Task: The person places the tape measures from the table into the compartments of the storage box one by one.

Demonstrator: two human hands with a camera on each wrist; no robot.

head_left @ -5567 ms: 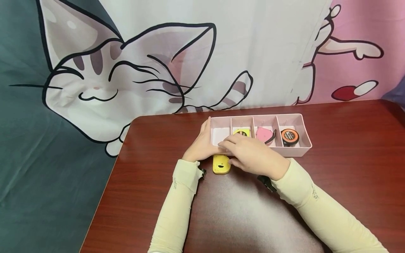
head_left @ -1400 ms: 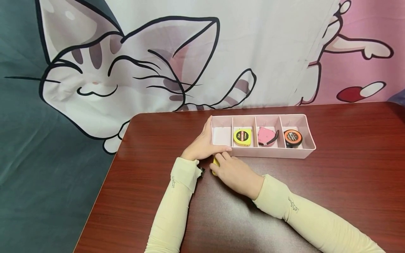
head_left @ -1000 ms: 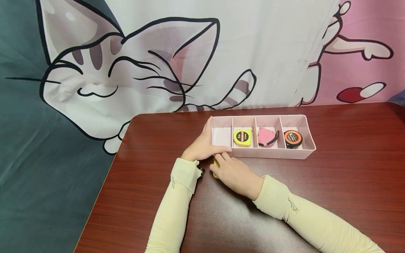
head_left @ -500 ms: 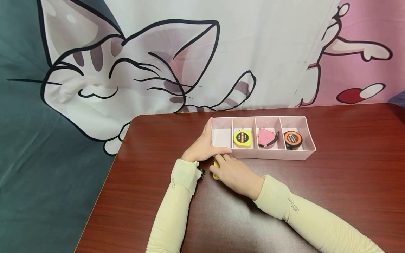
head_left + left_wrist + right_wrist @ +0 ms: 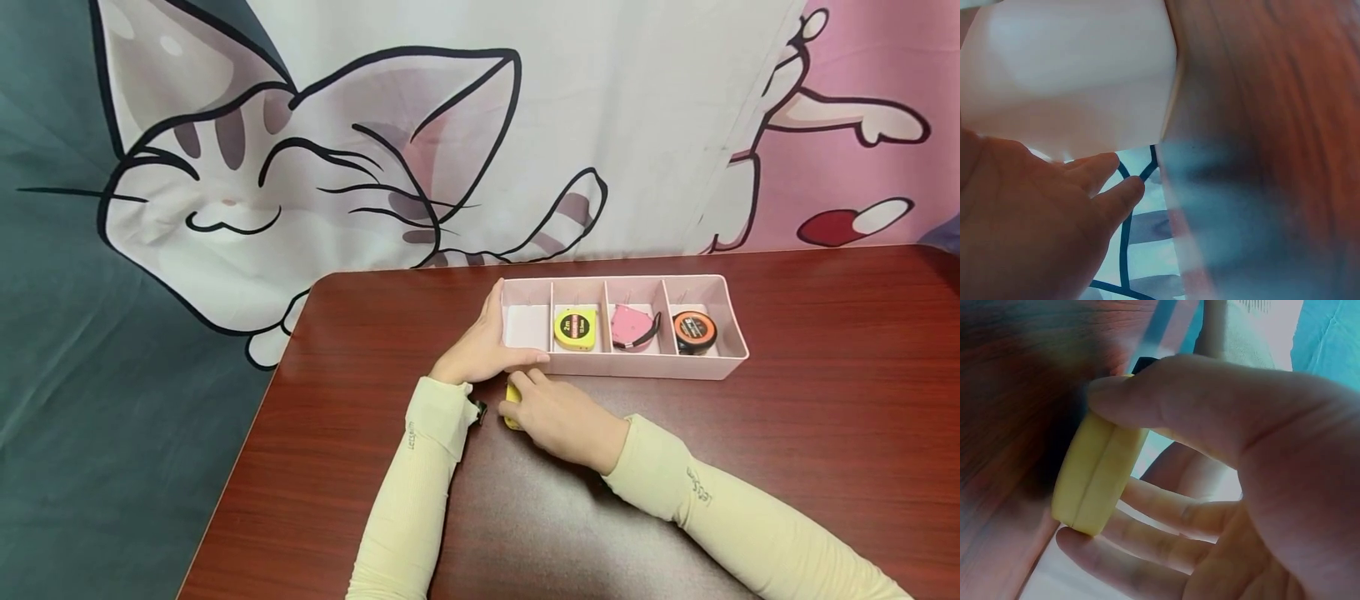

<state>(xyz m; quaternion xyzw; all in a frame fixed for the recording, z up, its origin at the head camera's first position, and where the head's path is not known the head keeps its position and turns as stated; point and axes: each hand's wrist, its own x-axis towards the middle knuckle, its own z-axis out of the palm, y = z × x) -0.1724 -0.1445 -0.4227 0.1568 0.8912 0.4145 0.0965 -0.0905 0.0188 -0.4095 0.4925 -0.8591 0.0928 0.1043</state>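
In the head view a long pale pink divided box (image 5: 637, 367) stands near the table's back edge. My left hand (image 5: 474, 346) holds its left end, thumb along the front wall and fingers along the end wall. In the left wrist view two fingertips stick out past the pale box wall (image 5: 1072, 69). Just in front of the box my right hand (image 5: 562, 417) pinches a rounded yellow tape measure (image 5: 513, 403), mostly hidden under the fingers. The right wrist view has this tape measure (image 5: 1097, 472) on edge between thumb and fingers, close over the table, with a black tab at one end.
Three compartments hold a yellow tape measure (image 5: 575, 329), a pink one (image 5: 628, 323) with a black strap, and an orange-and-black one (image 5: 694, 330). The leftmost compartment (image 5: 527, 323) shows its bare floor. A cat-print curtain (image 5: 645, 125) hangs behind the wooden table (image 5: 315, 467).
Since the oldest frame my right hand has moved from the box's front down onto the yellow tape measure and gripped it. Lately it has shifted slightly toward me. My left hand stays on the box.
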